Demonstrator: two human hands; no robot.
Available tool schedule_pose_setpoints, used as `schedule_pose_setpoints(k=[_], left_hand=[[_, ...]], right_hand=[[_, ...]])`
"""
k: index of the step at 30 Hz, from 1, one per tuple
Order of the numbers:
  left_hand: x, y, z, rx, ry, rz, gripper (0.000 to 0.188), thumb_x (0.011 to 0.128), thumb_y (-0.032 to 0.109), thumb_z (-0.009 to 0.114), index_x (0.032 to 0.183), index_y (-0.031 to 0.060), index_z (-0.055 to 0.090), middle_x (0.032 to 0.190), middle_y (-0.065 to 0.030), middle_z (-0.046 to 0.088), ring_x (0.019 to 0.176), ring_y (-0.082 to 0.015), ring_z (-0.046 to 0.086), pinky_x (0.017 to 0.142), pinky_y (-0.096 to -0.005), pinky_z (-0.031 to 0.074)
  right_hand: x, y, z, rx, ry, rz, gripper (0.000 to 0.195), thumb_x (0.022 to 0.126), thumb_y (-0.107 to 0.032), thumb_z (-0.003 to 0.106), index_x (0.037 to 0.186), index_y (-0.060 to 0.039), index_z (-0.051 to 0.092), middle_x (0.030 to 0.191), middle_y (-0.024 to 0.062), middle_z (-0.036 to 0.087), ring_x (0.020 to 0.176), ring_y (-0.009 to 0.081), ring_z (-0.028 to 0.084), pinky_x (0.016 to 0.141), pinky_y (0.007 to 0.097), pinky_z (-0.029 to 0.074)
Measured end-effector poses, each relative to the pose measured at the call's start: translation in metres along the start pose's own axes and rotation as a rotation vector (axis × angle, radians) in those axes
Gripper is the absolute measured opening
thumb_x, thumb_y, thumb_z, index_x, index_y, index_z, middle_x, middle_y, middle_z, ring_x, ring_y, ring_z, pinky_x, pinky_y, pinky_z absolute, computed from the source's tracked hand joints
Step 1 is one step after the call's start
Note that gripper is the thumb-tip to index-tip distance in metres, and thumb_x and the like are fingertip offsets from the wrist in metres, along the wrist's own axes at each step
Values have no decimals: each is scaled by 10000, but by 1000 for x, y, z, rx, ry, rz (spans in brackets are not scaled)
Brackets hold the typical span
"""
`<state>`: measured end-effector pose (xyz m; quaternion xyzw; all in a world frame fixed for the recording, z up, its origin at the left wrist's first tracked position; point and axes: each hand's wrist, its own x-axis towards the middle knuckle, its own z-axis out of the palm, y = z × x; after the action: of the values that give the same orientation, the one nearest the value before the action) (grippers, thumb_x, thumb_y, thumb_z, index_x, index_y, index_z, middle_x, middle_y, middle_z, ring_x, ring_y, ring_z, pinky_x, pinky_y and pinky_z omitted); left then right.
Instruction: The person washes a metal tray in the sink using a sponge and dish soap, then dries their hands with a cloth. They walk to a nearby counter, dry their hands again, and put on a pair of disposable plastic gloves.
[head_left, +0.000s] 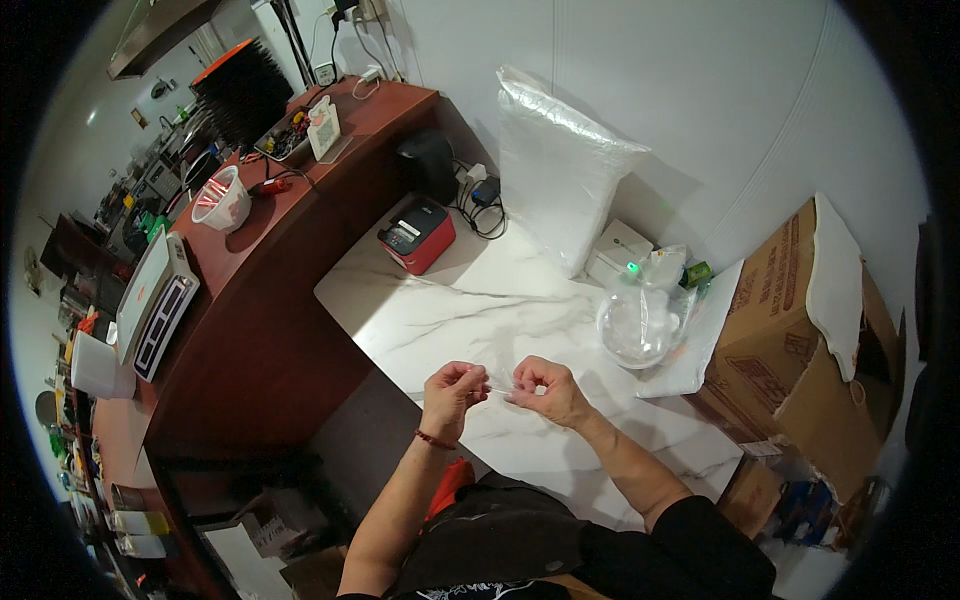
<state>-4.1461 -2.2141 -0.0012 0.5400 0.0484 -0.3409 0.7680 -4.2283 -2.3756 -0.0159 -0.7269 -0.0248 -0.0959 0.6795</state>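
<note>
My left hand and my right hand are raised over the near part of a white marble-patterned table. Between them stretches a small, thin, clear item, perhaps plastic film; its exact kind cannot be told. Fingers and thumb of each hand pinch one side of it. A bead bracelet circles my left wrist. To the right of my hands a round clear plastic container with plastic wrap on it rests on the table.
A black and red label printer stands near the reddish wooden counter. Against the wall leans a large plastic-wrapped white package, beside a small white box. An open cardboard box is at the right. On the counter are a scale and a white tub.
</note>
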Motion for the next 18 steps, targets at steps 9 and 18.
schedule_pose_setpoints(k=[9,18], left_hand=[[-18,15,-27,-1,74,87,87,784,82,594,796,8,548,789,-80,605,653,-119,563,620,-253,492],[-35,-15,-36,763,279,710,67,760,40,595,800,7,553,675,-63,556,577,-131,536,517,-249,431]], right_hand=[[1,-6,-63,-278,655,90,58,768,-42,579,758,2,543,649,0,534,601,55,468,554,193,395],[13,-31,69,-286,28,-245,117,768,-23,545,871,14,586,853,144,602,773,223,594,667,280,469]])
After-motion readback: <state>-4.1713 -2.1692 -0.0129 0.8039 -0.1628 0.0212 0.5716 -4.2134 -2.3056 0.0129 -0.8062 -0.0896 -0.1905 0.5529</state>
